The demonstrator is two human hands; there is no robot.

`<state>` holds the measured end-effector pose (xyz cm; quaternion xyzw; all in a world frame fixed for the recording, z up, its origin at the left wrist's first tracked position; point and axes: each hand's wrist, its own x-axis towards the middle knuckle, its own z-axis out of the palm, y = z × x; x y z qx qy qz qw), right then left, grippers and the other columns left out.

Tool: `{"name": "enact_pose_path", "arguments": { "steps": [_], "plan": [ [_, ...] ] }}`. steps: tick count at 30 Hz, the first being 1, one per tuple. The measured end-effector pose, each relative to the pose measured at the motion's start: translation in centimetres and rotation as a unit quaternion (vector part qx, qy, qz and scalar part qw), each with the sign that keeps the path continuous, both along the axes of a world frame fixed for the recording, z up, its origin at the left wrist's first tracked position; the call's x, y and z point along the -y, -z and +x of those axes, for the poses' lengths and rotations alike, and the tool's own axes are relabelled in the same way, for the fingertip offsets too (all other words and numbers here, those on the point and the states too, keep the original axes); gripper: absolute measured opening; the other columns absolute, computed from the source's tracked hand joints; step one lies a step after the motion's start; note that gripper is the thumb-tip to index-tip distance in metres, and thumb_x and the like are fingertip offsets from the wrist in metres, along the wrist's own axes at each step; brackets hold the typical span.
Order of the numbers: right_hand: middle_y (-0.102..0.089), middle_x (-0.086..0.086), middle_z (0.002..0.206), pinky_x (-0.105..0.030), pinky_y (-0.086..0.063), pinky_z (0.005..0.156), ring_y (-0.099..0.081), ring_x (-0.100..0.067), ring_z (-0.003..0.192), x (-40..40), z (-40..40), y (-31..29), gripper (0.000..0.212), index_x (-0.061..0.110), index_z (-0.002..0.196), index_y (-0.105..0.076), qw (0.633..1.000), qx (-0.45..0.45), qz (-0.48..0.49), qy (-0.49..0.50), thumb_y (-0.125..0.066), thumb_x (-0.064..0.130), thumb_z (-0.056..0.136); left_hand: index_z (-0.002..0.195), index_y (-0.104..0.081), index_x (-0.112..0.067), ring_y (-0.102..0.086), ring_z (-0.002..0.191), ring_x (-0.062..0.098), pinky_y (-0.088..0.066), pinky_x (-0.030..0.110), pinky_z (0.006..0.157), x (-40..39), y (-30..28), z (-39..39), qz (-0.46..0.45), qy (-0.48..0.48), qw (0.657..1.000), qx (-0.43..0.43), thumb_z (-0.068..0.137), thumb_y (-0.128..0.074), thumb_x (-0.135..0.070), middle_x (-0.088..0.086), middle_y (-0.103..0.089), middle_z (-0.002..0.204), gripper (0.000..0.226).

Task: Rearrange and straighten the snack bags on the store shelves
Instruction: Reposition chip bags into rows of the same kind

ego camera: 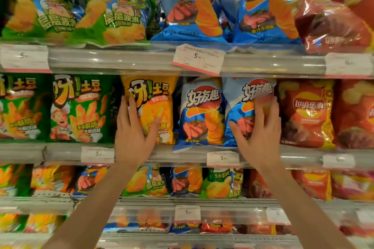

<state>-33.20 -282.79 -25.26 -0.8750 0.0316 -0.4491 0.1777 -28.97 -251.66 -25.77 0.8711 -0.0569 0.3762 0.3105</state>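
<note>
The store shelves (129, 60) fill the view in tiers, each packed with snack bags behind a clear front rail carrying price tags (198, 59). On the middle shelf (60, 152), green bags (80, 109) stand at the left, then a yellow bag (155, 107), two blue bags side by side, and red bags (305, 113) at the right.

The left hand (132, 127) lies on the left edge of the yellow bag, its grip spread – fingers straight and upward, thumb angled across the lower front. The right hand (261, 129) rests flat on the right blue bag (242, 95), fingers straight and close together, thumb out to the left; it pinches nothing. The left blue bag (202, 111) stands between the hands, untouched, its bottom corner poking over the rail.

To do this step well, I would press with flat palms rather than squeezing – these air-filled bags likely crumple or slide. Ease each bag upright and face-forward, seat its base behind the rail, and close the dark gap left of the yellow bag.
</note>
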Motion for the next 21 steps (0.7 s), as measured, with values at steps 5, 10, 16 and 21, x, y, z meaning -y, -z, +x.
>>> {"name": "enact_pose_path", "arguments": {
  "steps": [5,10,16,21],
  "plan": [
    [-0.010,-0.026,0.168,-0.067,-0.023,0.119,-0.013,-0.043,0.155,1.6,0.8,0.2,0.091,0.014,0.162,-0.021,0.999,-0.021,-0.006,0.044,-0.045,0.069,0.093,0.164,-0.013,-0.013,-0.021,0.155,0.034,-0.041,0.056,0.111,0.2,0.0,0.0,0.013,-0.011,1.000,0.000,0.097,-0.038,-0.069,0.013,-0.014,0.171,0.091],
    [-0.006,-0.021,0.170,-0.061,-0.021,0.123,-0.009,-0.037,0.158,0.7,-0.1,2.4,0.090,0.019,0.165,-0.011,0.999,-0.018,-0.025,0.044,-0.040,0.070,0.096,0.164,-0.016,-0.010,-0.023,0.154,0.037,-0.043,0.057,0.109,0.3,0.1,-0.2,0.020,-0.017,1.000,-0.003,0.097,-0.039,-0.067,0.016,-0.016,0.171,0.090],
    [-0.006,-0.020,0.171,-0.062,-0.018,0.123,-0.007,-0.035,0.158,0.6,-0.4,1.5,0.093,0.019,0.165,-0.010,0.998,-0.049,-0.003,0.039,-0.041,0.071,0.094,0.164,-0.015,-0.011,-0.022,0.155,0.035,-0.042,0.057,0.110,0.0,0.3,-0.1,0.016,-0.007,1.000,-0.006,0.098,-0.038,-0.067,0.014,-0.015,0.171,0.090],
    [-0.004,-0.019,0.171,-0.060,-0.010,0.126,-0.002,-0.034,0.159,0.6,-1.2,1.8,0.096,0.020,0.165,-0.006,0.998,-0.059,0.000,0.029,-0.041,0.072,0.093,0.164,-0.014,-0.012,-0.021,0.156,0.033,-0.039,0.056,0.113,-0.1,0.3,-0.1,0.006,0.006,1.000,-0.011,0.097,-0.040,-0.068,0.012,-0.015,0.171,0.090]
  ]
}}
